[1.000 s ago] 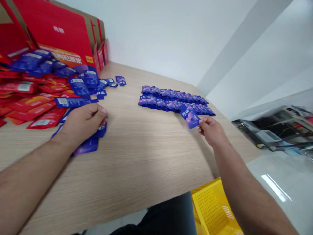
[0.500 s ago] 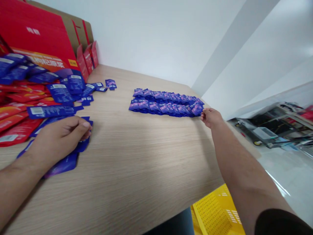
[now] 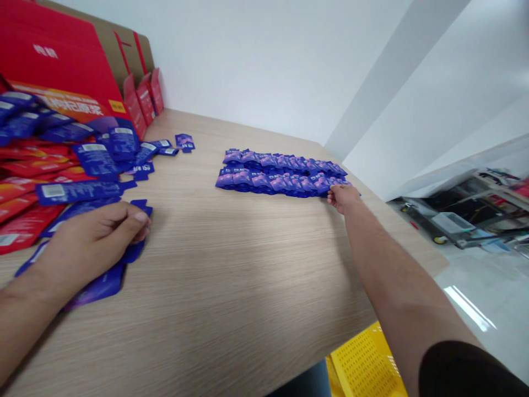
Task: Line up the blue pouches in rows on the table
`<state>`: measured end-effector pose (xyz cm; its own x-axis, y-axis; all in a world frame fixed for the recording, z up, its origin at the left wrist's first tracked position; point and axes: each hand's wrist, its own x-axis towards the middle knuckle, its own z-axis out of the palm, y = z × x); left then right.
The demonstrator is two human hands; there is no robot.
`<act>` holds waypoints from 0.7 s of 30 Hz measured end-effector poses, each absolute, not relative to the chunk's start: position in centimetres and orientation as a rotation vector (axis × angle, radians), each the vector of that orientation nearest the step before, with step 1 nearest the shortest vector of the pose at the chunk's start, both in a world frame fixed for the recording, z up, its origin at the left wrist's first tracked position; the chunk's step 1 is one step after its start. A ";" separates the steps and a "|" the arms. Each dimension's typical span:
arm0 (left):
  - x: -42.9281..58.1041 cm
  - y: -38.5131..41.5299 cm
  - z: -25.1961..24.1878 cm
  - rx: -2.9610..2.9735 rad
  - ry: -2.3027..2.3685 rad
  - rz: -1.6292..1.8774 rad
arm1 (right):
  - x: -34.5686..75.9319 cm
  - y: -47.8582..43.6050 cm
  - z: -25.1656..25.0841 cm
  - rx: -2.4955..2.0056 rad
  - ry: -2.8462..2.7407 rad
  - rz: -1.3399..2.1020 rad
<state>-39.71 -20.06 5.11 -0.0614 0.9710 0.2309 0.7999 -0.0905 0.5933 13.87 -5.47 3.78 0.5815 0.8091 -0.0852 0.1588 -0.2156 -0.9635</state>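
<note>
My left hand is closed over several blue sachets at the left, thumb pressed to the curled fingers, blue corners showing past the fingertips. How many it grips is hidden. Two overlapping rows of blue-purple sachets lie across the table, the far row and the near row. At the right end of the near row, my right hand is closed, its fingertips pinched at the front edge of a blue sachet. That sachet is partly covered by the hand.
Left of the rows, red sachets and loose blue sachets are heaped before a red carton. One sachet lies apart. A yellow crate stands below the table's front edge. A cart is at far right.
My right hand has shifted slightly left along the near row's front edge, and more of the row's end shows behind it. My left hand stays closed over the sachets.
</note>
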 end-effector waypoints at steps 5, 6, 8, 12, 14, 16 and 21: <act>-40.0 -20.0 4.8 1.950 1.897 0.867 | 13.8 -5.6 3.8 -1.747 -0.833 0.716; -40.1 -20.0 4.6 1.953 1.890 0.864 | 13.8 -5.6 3.8 -1.752 -0.835 0.709; -40.3 -19.9 4.3 1.960 1.880 0.853 | 13.9 -5.5 3.7 -1.761 -0.838 0.699; -40.5 -19.9 4.2 1.972 1.887 0.823 | 14.0 -5.1 3.3 -1.781 -0.838 0.688; -40.5 -19.9 4.3 1.978 1.893 0.812 | 13.9 -4.8 3.1 -1.790 -0.835 0.679; -40.4 -19.8 4.4 1.979 1.901 0.805 | 13.8 -4.5 2.8 -1.803 -0.829 0.666; -40.1 -19.7 4.4 1.973 1.918 0.774 | 13.7 -4.6 2.2 -1.839 -0.828 0.594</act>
